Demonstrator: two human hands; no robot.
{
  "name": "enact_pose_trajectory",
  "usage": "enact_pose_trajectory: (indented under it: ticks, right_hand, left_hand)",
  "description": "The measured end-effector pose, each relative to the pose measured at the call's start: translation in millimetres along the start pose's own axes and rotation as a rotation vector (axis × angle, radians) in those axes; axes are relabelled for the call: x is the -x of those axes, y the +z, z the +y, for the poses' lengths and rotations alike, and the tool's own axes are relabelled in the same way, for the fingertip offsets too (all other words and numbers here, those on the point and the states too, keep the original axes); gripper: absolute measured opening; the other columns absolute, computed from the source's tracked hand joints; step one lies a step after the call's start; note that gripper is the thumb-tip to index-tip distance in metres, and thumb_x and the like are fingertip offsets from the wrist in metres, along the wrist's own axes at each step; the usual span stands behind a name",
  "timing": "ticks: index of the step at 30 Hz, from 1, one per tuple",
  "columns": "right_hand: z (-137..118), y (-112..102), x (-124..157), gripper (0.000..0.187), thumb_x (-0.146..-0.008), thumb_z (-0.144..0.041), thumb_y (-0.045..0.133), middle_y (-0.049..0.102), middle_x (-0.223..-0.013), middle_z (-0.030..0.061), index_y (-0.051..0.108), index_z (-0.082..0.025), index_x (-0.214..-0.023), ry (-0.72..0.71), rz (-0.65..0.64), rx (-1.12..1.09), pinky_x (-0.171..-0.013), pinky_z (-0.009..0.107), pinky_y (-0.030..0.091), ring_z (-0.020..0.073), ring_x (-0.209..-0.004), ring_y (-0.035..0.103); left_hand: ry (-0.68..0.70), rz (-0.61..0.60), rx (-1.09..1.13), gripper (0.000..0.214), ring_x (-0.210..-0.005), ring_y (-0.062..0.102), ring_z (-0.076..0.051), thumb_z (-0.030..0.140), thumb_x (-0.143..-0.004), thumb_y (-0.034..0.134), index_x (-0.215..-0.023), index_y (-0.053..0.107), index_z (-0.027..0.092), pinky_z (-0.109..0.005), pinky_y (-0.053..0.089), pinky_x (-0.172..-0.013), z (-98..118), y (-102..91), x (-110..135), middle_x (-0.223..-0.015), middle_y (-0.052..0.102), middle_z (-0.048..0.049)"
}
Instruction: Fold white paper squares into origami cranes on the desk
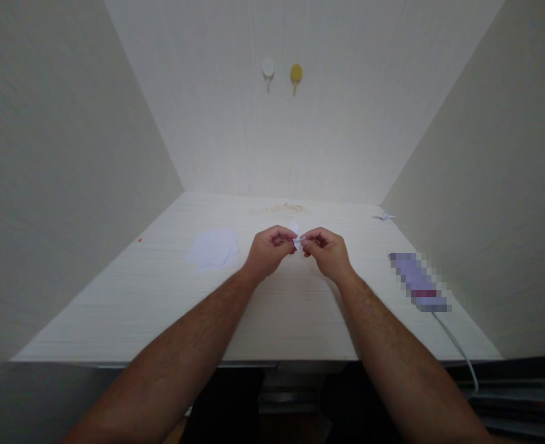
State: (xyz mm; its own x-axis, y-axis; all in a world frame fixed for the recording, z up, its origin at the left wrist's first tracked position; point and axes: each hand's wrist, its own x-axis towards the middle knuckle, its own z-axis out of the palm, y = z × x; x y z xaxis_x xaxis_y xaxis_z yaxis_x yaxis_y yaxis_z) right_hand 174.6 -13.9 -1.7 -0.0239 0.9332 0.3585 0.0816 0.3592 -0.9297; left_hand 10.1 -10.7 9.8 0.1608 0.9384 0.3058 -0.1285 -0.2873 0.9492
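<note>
A small piece of folded white paper [295, 229] is held between my two hands, above the middle of the desk. My left hand [272, 250] pinches its left side between thumb and fingers. From the other side, my right hand [326, 251] grips the paper the same way, fingertips close to those of the left. The fingers cover much of the paper, so its full shape is hidden. Left of my left hand lies a loose pile of white paper sheets [214, 248], flat on the desk.
On the white desk [291, 320], a small folded white paper piece [384, 216] lies at the back right. A blurred-out phone-like device [418, 282] with a white cable [455, 342] rests at right. Panels enclose three sides; a white hook [268, 68] and a yellow hook [296, 73] hang behind.
</note>
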Motion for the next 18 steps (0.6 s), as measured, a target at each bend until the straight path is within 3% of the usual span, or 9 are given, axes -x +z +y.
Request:
enact_pose_trajectory:
  ticks: [6,13,18]
  right_hand:
    - [2.1,0.6,-0.8,0.01,-0.066,-0.022,0.072,0.068,-0.068,-0.0008,0.071,-0.02,-0.075,-0.019,0.02,-0.027,-0.053,0.025,0.048,0.011,-0.055,0.059]
    - [0.3,1.6,0.7,0.01,-0.066,-0.023,0.074,0.068,-0.068,0.0001,0.07,-0.019,-0.075,-0.004,0.01,-0.058,-0.055,0.027,0.05,0.0117,-0.056,0.06]
    - [-3.2,5.5,1.0,0.023,-0.066,-0.027,0.076,0.066,-0.066,-0.0024,0.061,-0.02,-0.081,0.05,0.048,-0.129,-0.052,0.026,0.049,0.0115,-0.053,0.059]
  left_hand:
    - [-0.022,0.046,0.119,0.036,-0.06,0.063,-0.011,0.016,-0.067,0.068,-0.102,0.058,0.016,-0.026,0.054,-0.06,-1.2,-0.2,-0.3,-0.075,0.067,0.0018]
    - [-0.016,0.055,0.062,0.025,-0.065,0.063,-0.011,0.02,-0.065,0.074,-0.087,0.065,0.013,-0.025,0.054,-0.061,-6.6,0.6,-2.0,-0.074,0.067,-0.0017]
    - [0.032,0.112,-0.056,0.021,-0.063,0.061,-0.01,0.017,-0.066,0.072,-0.086,0.065,0.014,-0.021,0.05,-0.057,-7.6,2.0,-2.1,-0.073,0.066,-0.0007]
